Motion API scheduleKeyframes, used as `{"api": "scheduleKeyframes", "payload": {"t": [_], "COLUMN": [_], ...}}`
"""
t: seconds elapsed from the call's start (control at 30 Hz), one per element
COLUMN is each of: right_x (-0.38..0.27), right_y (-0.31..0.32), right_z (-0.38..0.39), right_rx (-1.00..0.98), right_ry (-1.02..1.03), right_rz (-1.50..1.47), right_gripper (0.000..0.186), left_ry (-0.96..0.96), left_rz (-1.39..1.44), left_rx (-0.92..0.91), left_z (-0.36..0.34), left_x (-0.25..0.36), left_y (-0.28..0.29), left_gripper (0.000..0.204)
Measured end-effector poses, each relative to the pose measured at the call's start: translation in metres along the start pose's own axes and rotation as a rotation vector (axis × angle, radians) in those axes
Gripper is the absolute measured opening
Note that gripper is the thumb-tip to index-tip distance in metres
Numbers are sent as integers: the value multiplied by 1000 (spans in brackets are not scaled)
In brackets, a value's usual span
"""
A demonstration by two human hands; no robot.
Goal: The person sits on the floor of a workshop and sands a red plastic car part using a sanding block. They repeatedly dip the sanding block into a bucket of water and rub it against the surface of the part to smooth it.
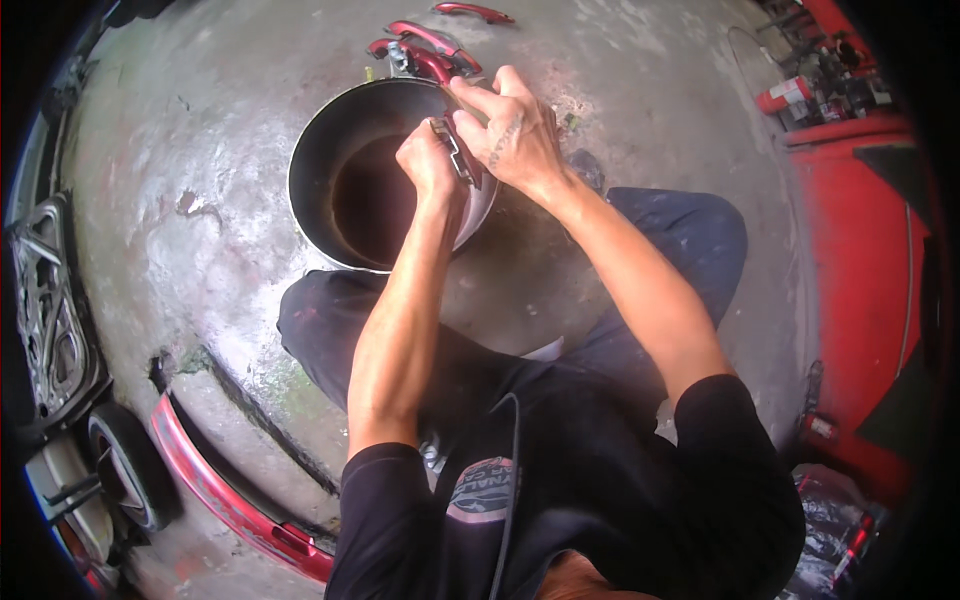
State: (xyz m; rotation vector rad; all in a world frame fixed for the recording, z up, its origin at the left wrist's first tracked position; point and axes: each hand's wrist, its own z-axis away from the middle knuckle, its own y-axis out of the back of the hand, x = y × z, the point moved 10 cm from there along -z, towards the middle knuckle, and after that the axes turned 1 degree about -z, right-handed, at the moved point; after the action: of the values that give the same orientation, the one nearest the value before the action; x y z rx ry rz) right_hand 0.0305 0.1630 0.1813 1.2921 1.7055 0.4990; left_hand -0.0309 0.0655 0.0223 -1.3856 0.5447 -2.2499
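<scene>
From where I stand, the left hand [430, 162] is closed around a narrow part [457, 152], held over the right side of a round bucket [318, 165]. The part looks dark and slim, its facing edge notched and ridged with a hard glint; much of it is hidden by the fingers. The right hand [515, 135] is bent close against its far side, fingers partly curled, though I can't tell whether it grips or merely touches. The bucket has a thin pale rim, a dark, smooth inner wall and brownish liquid [375, 200] at the bottom. Just beyond it lie glossy red door handles [432, 40], long and gently curved, on a grey concrete floor [230, 130], stained and patchily worn.
</scene>
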Motion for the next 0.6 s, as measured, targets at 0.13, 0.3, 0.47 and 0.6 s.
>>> {"api": "scheduleKeyframes", "payload": {"t": [0.13, 0.3, 0.47, 0.6], "right_x": [-25, -10, -34, 7], "right_y": [9, 3, 18, 16], "right_z": [45, 4, 46, 4], "right_rx": [10, -43, 15, -1], "right_ry": [111, 49, 122, -33], "right_rz": [-47, -26, -4, -6], "right_gripper": [37, 38, 38, 39], "left_ry": [37, 74, 47, 151], "left_rz": [-51, -8, -62, 103], "left_rx": [5, -32, -63, -122], "left_z": [-10, -9, -12, -13], "left_x": [-2, -8, -1, -19], "left_y": [10, 4, 1, -1], "left_gripper": [26, 24, 24, 22]}}
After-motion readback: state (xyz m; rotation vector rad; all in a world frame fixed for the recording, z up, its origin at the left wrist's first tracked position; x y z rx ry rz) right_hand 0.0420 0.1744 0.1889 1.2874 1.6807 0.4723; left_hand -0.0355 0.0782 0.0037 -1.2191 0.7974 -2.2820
